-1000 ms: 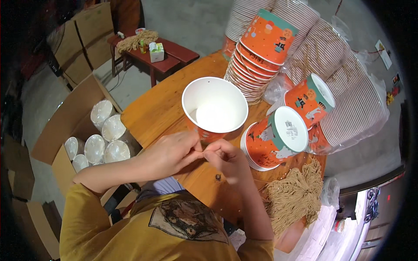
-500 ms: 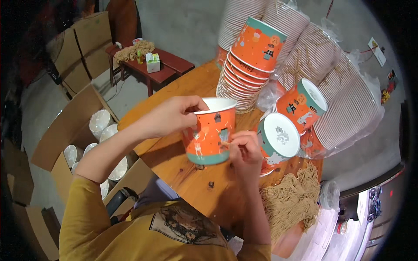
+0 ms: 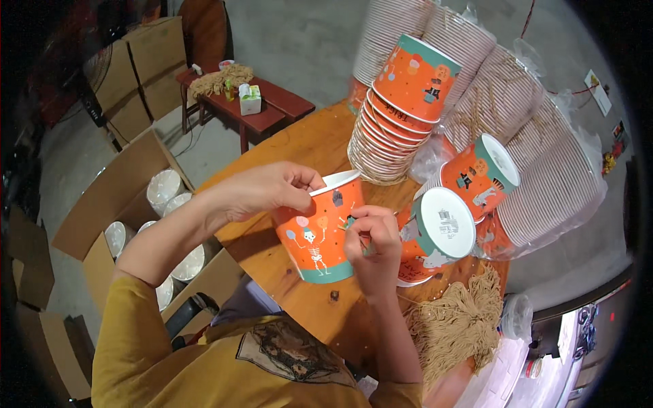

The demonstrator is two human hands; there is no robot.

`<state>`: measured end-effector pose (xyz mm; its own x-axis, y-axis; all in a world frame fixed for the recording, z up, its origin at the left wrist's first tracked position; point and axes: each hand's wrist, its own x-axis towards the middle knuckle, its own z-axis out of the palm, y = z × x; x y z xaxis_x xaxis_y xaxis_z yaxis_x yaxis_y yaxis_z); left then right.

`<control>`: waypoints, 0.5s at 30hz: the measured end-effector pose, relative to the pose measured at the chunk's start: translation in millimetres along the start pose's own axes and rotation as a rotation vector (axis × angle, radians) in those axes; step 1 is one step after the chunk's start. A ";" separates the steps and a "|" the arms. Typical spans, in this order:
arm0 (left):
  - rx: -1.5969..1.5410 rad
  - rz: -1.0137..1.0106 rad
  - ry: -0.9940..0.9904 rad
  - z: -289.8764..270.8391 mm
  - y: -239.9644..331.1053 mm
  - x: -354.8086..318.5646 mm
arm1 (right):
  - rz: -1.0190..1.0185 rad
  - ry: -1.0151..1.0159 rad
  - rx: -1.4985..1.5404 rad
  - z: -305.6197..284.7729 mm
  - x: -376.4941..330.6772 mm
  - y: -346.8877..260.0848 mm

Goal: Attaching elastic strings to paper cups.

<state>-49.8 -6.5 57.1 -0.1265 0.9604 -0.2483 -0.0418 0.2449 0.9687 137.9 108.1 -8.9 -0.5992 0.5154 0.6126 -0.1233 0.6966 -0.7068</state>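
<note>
- Cup (image 3: 314, 238): at the near part of the table (image 3: 309, 313), below the left hand and left of the right; it leans, and more of its skeleton print faces up than half a second ago.
- Left hand (image 3: 286, 187): grips the cup's rim between thumb and fingers, much as in the last frame; a second ago both hands met in front of the cup.
- Right hand (image 3: 375, 248): fingertips drawn close together at the cup's side. A tan strand showed there half a second ago; whether they hold it now, I cannot tell.
- Inside the cup: just a strip of white wall shows, where a second ago its mouth faced the camera; the bottom is hidden.
- Box (image 3: 102, 190): open on the floor at left, holding clear-wrapped rolls (image 3: 163, 190).
- Tall stack (image 3: 418, 78): nested orange cups, upside down, at the table's far side.
- Upturned cups (image 3: 445, 221): right of the right hand, bases showing.
- Cord (image 3: 456, 319): a tan bundle at the table's right edge.
</note>
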 end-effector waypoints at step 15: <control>0.190 0.208 0.057 21.4 -12.5 3.8 | -0.347 -0.079 -0.165 -2.6 -5.0 -5.9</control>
<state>-28.5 -3.0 44.3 -0.1684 0.9849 -0.0392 0.1771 0.0694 0.9818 143.7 102.7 -6.8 -0.6038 0.1996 0.7718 -0.2041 0.8972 -0.3917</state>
